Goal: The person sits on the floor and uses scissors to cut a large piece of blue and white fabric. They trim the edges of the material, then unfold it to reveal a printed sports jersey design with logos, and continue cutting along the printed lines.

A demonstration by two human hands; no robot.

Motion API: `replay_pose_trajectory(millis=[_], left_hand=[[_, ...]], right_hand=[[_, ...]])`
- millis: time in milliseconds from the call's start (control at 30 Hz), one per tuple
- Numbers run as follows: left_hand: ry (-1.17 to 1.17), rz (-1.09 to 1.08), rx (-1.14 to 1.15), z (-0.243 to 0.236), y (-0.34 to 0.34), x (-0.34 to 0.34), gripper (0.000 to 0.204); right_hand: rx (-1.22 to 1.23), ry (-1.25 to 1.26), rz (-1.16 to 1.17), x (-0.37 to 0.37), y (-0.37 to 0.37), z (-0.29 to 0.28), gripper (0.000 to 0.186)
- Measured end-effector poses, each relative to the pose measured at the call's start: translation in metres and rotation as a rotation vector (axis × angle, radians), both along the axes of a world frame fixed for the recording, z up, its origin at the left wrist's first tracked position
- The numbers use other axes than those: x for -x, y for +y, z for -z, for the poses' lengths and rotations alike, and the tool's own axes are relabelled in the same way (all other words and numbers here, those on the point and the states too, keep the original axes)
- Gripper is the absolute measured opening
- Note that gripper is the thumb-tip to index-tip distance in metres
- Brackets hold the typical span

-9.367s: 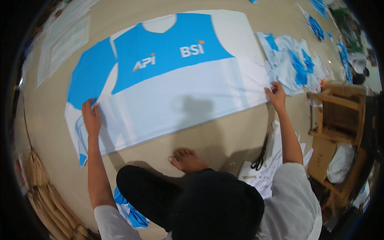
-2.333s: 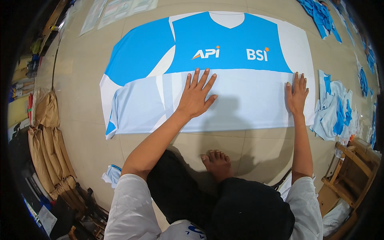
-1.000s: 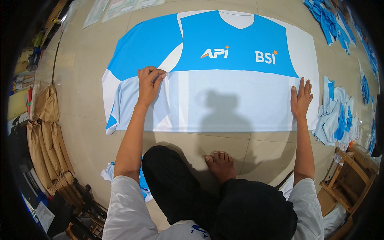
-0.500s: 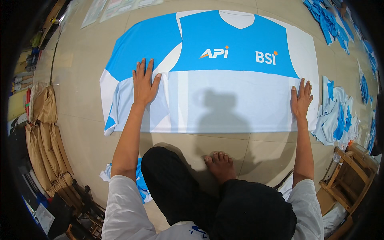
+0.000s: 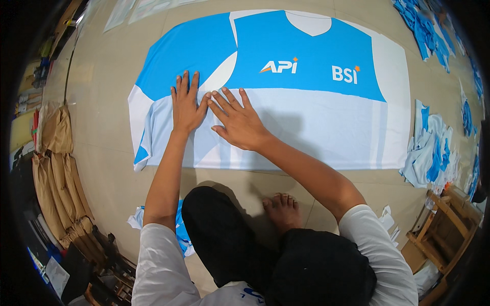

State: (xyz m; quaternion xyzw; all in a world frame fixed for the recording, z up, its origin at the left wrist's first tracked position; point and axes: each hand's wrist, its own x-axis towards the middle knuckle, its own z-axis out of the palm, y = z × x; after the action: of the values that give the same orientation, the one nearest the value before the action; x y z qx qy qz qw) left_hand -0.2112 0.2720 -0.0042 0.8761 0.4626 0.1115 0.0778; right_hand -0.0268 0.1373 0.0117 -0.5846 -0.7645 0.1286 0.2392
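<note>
A jersey [image 5: 332, 53] in blue and white, with printed lettering and small orange marks on its chest, lies spread on the floor. Its near part shows the pale reverse side of the fabric [image 5: 316, 122], folded up over the blue front. My left hand [image 5: 187, 107] rests flat on the left part, its fingers spread across the fold's edge. Beside it, my right hand [image 5: 240, 120] lies with fingers apart on the pale fabric, fingertips near the fold's edge. The two hands nearly touch, thumb side to fingertips. Neither grips the cloth.
Blue and white fabric scraps [image 5: 434, 148] lie in a heap to the right, with more cloth [image 5: 416, 23] at the far right. A wooden stool [image 5: 444, 229] stands at the lower right. Brown wrapped bundles [image 5: 56, 188] line the left. My bare foot [image 5: 283, 210] is close to the jersey.
My right hand has crossed leftward from the jersey's right side to beside my left hand. The left hand keeps about the same place on the cloth.
</note>
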Motion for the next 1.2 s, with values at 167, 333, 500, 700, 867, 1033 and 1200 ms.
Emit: replay_pose_trajectory(millis=[167,333,500,700,867,1033,1200], left_hand=[[-0.002,-0.002,-0.007,-0.002,0.0,0.001,0.075],[0.008,-0.005,-0.002,-0.002,0.0,0.003,0.073],[0.025,-0.005,-0.008,0.0,0.003,0.005,0.071],[0.015,0.009,0.0,0.002,0.006,0.01,0.069],[-0.01,-0.012,0.01,-0.002,-0.001,0.014,0.068],[0.027,0.017,0.067,-0.015,-0.045,0.021,0.072],[0.04,-0.066,0.05,-0.008,-0.053,0.04,0.076]], right_hand=[[0.061,-0.055,0.08,-0.001,-0.003,0.013,0.073],[0.075,-0.056,0.129,-0.003,-0.011,0.013,0.075],[0.056,-0.041,0.164,-0.008,-0.018,0.015,0.078],[0.045,-0.06,0.164,-0.007,-0.018,0.015,0.078],[0.063,-0.054,0.162,-0.004,-0.017,0.016,0.08],[0.041,-0.044,0.202,-0.013,-0.021,0.018,0.079],[0.041,-0.032,0.276,-0.031,-0.027,0.019,0.078]])
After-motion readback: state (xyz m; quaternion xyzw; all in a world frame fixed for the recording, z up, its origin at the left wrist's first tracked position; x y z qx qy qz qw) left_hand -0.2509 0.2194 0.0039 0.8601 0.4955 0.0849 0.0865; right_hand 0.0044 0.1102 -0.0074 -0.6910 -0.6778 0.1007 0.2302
